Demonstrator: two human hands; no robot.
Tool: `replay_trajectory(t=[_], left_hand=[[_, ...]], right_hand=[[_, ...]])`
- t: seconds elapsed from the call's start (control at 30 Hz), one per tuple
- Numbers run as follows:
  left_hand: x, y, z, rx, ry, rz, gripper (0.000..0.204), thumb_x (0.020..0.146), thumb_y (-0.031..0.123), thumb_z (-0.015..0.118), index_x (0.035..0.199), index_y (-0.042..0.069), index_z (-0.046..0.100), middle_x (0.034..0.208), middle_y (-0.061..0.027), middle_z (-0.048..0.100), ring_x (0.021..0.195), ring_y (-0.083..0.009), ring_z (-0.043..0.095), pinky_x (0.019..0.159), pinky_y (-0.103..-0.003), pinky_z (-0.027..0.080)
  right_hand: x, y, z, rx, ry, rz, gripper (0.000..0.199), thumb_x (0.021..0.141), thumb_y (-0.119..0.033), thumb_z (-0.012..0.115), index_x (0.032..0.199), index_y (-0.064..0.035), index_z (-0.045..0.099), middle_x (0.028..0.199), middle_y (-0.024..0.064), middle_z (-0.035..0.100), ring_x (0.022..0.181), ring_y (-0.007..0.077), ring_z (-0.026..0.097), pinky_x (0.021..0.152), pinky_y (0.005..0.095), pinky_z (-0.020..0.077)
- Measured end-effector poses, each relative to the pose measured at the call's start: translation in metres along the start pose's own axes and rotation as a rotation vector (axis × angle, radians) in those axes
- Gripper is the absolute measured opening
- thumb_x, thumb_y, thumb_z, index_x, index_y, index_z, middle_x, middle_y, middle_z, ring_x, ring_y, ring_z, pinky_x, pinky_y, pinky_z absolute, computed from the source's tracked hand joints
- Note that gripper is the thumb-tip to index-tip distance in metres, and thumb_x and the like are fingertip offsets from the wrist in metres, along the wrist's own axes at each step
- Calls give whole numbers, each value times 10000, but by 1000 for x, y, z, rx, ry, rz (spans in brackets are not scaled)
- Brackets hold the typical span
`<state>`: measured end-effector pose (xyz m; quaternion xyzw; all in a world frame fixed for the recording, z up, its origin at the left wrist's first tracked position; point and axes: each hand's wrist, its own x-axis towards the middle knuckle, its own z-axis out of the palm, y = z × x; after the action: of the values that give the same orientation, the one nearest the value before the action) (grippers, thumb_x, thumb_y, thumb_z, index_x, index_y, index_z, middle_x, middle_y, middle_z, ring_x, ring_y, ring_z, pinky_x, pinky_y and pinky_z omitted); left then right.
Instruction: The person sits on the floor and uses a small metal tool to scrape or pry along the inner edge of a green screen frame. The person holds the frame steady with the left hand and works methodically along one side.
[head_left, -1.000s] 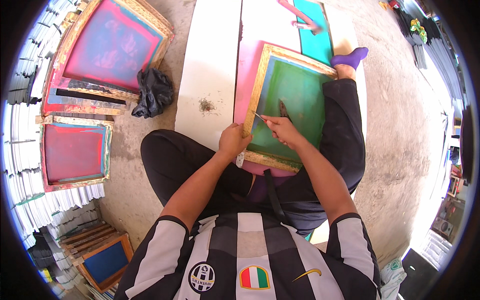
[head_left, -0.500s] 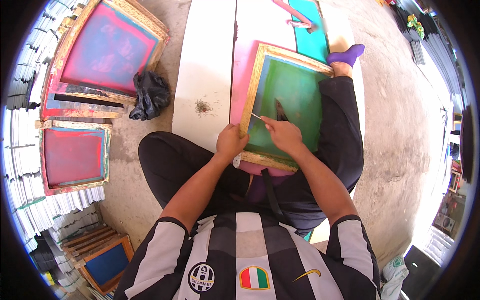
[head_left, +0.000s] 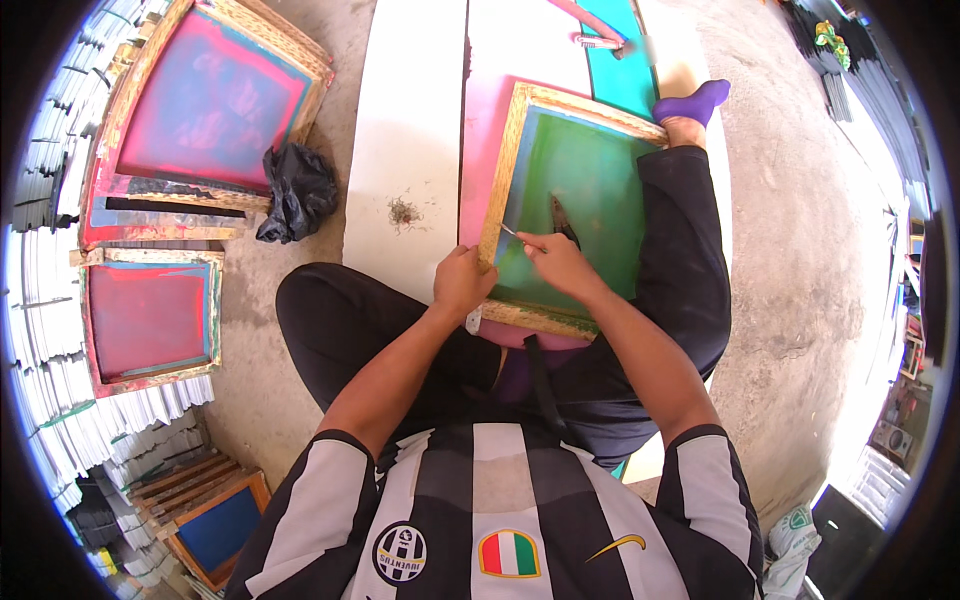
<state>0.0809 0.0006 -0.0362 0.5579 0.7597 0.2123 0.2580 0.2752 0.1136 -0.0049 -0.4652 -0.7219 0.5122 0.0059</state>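
A wooden screen-printing frame (head_left: pixel 507 165) with green mesh lies tilted across my lap and the bench. My left hand (head_left: pixel 463 280) is closed round the lower part of its left bar. In my right hand (head_left: pixel 560 264) is a thin metal tool (head_left: pixel 509 231), pinched, its slim tip at the inner edge of that bar. I cannot make out its handle inside my fingers. Dark pliers (head_left: pixel 564 222) rest on the mesh just beyond my right hand.
A hammer (head_left: pixel 592 20) and a small metal-and-white tool (head_left: pixel 597 42) lie on the far boards. Loose scraps (head_left: pixel 403 212) sit on the white board. Painted screens (head_left: pixel 150 320) and a black plastic bag (head_left: pixel 298 195) stand left. My purple-socked foot (head_left: pixel 692 102) is beyond the frame.
My right hand has shifted slightly left, with the metal tool still against the bar. The left hand keeps its hold on the frame.
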Motion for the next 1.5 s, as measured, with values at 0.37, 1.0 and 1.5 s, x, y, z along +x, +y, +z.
replay_trajectory(t=[0.37,1.0,1.5], left_hand=[[-3,-10,-4,-3,25,41,375,801,293,799,951,-37,702,841,-214,646,828,-411,668,740,-503,529],[-3,-3,-9,-42,-10,19,408,809,307,800,1012,-32,699,892,-208,655,852,-419,671,772,-507,535],[-5,1,-11,-62,-19,-18,359,816,281,785,989,-17,683,932,-209,660,901,-415,677,803,-504,554]], right_hand=[[1,4,2,353,-119,193,474,1055,-268,587,1523,-201,548,977,217,749,888,245,724,857,415,550],[12,23,-15,46,-79,-79,433,1064,-321,553,1490,-243,578,1121,124,769,929,345,741,856,472,559],[-2,-40,-9,-392,100,-44,383,1046,-302,535,1415,-323,633,1031,157,754,944,404,711,846,537,549]])
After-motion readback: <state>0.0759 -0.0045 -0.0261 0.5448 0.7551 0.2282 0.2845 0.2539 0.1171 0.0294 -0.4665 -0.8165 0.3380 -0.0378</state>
